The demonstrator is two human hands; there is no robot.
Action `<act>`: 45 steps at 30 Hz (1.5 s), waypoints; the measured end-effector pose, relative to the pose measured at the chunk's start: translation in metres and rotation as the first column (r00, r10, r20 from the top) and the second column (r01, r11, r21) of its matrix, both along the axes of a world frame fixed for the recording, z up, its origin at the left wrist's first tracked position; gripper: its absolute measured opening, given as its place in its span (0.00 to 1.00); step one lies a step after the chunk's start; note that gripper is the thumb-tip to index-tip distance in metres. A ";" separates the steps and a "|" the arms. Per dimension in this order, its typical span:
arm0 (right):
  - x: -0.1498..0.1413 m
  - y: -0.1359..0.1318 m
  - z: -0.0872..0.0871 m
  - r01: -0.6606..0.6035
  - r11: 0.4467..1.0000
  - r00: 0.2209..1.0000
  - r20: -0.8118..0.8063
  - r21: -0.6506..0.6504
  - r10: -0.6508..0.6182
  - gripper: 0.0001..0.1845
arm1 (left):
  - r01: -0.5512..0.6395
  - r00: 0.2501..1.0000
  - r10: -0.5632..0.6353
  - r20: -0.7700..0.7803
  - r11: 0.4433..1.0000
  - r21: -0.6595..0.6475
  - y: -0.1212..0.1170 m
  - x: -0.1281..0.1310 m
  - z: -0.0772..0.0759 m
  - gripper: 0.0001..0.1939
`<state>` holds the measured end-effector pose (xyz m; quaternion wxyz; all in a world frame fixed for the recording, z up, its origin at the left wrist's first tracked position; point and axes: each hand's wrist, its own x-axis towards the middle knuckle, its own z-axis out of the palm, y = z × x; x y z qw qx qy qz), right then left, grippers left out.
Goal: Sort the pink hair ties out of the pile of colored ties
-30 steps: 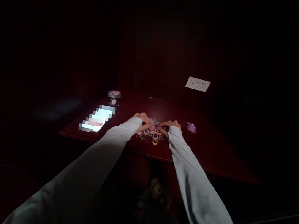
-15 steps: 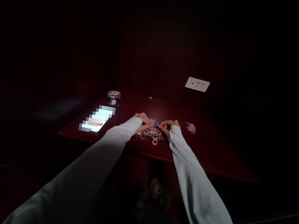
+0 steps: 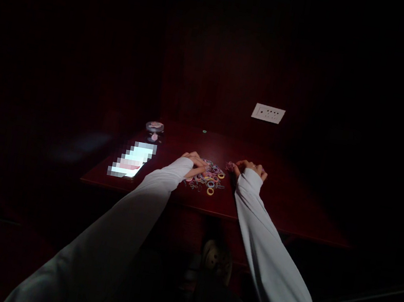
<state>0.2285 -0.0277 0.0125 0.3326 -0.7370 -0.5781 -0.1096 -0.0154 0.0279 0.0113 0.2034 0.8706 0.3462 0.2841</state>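
Note:
A loose pile of small multicoloured hair ties [image 3: 212,179] lies on the dark red table, with yellow, blue, pink and purple rings among them. At the pile's left side is my left hand [image 3: 192,162], thumb and fingertips drawn together over the ties; what they pinch, if anything, is too small to make out. My right hand [image 3: 251,170] is to the right of the pile, apart from it. Between its thumb and fingers it pinches a small bunch of pinkish-purple hair ties [image 3: 229,166]. The hand covers the spot where a separate purple heap lay.
A lit phone [image 3: 132,160] lies at the table's left, its screen blurred out. Behind it stands a small round lidded jar [image 3: 154,132]. One green hair tie [image 3: 204,131] lies near the back. A white socket plate [image 3: 268,113] is on the wall. The table's front edge [image 3: 199,210] faces me.
My right hand has moved right, away from the multicoloured pile, and now shows a pinkish-purple bunch in its fingers. It now hides the separate purple heap. The left hand has stayed at the pile.

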 end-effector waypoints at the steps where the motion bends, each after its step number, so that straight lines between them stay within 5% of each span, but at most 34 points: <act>1: 0.000 -0.001 0.000 -0.008 1.000 1.000 0.020 0.005 0.008 0.15 | 0.003 1.000 -0.003 -0.005 1.000 -0.001 0.000 0.000 0.000 0.19; 8: -0.006 -0.002 0.001 -0.035 0.999 0.999 0.024 0.029 0.035 0.15 | -0.007 1.000 0.007 0.008 1.000 -0.005 -0.001 0.001 0.000 0.20; 16: -0.023 0.012 -0.008 -0.403 0.910 0.914 0.011 -0.099 0.406 0.16 | -0.003 1.000 0.003 0.003 1.000 -0.007 0.001 0.002 0.001 0.21; 31: -0.024 0.007 -0.010 -0.480 0.872 0.877 -0.044 -0.099 0.478 0.16 | 0.009 1.000 -0.009 0.015 1.000 -0.023 0.008 -0.001 -0.003 0.20; 45: -0.022 0.020 -0.019 -0.431 0.891 0.902 -0.080 -0.141 0.424 0.18 | 0.029 0.999 -0.028 0.024 0.999 -0.030 0.001 -0.003 0.002 0.17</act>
